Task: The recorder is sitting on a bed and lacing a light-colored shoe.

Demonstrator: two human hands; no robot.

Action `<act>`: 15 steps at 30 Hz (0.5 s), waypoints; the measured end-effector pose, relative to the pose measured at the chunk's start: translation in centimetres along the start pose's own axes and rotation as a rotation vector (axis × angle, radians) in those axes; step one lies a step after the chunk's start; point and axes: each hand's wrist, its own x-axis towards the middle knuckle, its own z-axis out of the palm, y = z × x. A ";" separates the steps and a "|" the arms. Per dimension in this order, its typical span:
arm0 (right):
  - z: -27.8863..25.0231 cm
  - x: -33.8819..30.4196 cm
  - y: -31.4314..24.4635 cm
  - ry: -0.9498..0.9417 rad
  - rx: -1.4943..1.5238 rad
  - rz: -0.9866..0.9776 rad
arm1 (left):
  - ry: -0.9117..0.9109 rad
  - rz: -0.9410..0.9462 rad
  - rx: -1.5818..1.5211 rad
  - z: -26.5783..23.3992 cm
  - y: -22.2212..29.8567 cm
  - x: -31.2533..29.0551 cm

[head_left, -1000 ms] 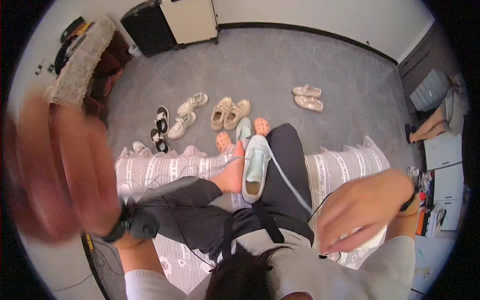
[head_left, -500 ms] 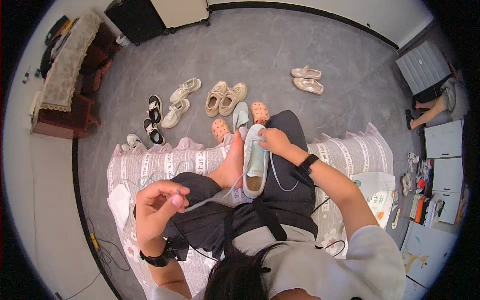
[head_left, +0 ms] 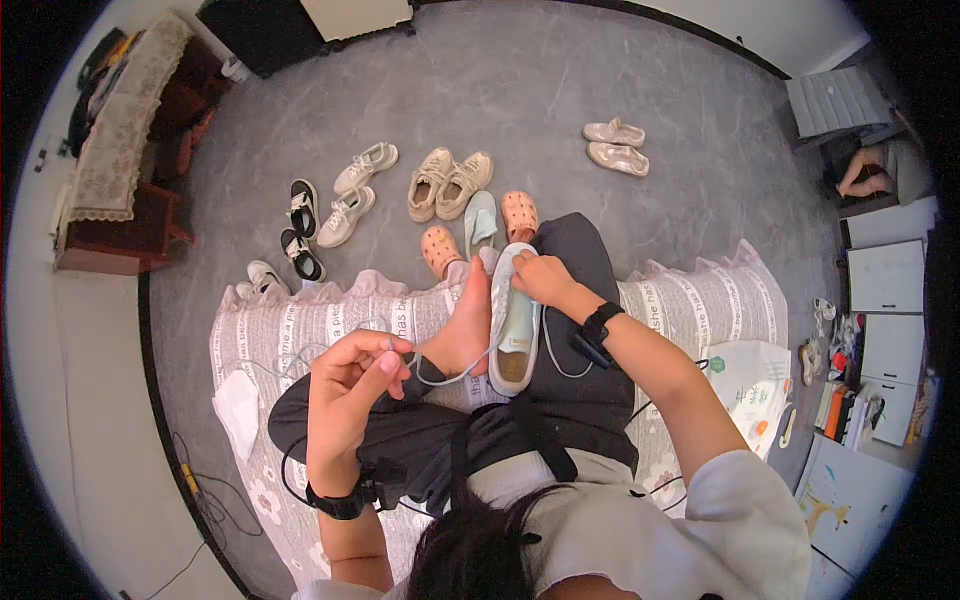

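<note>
A pale sneaker (head_left: 513, 372) lies across my lap with its toe pointing away from me. Its light green tongue shows through the open top. My right hand (head_left: 545, 281) is closed on the sneaker near the toe, and its fingertips are partly hidden. To the left, my left hand (head_left: 352, 388) is raised over my knee, pinching a thin grey shoelace (head_left: 447, 381) between thumb and fingers. The lace droops from there to the sneaker's left side. Another length hangs in a loop along its right side. Beside the sneaker is my bare foot (head_left: 464, 325).
A matching pale green shoe (head_left: 481, 222) stands on the floor between orange clogs (head_left: 520, 214). Beige sneakers (head_left: 465, 184), black shoes (head_left: 303, 208) and other pairs lie beyond the bed's frilled cover (head_left: 690, 300). A bag (head_left: 745, 385) rests at my right; another person's legs (head_left: 865, 172) show far right.
My left hand has moved right and slightly away from me, closer to the sneaker, and the lace now sags more. My right hand stays near the toe. The other person's legs have shifted.
</note>
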 end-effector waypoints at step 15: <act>-1.1 -0.3 0.2 -0.010 0.057 0.033 | 0.055 -0.030 -0.050 -1.1 -0.8 0.0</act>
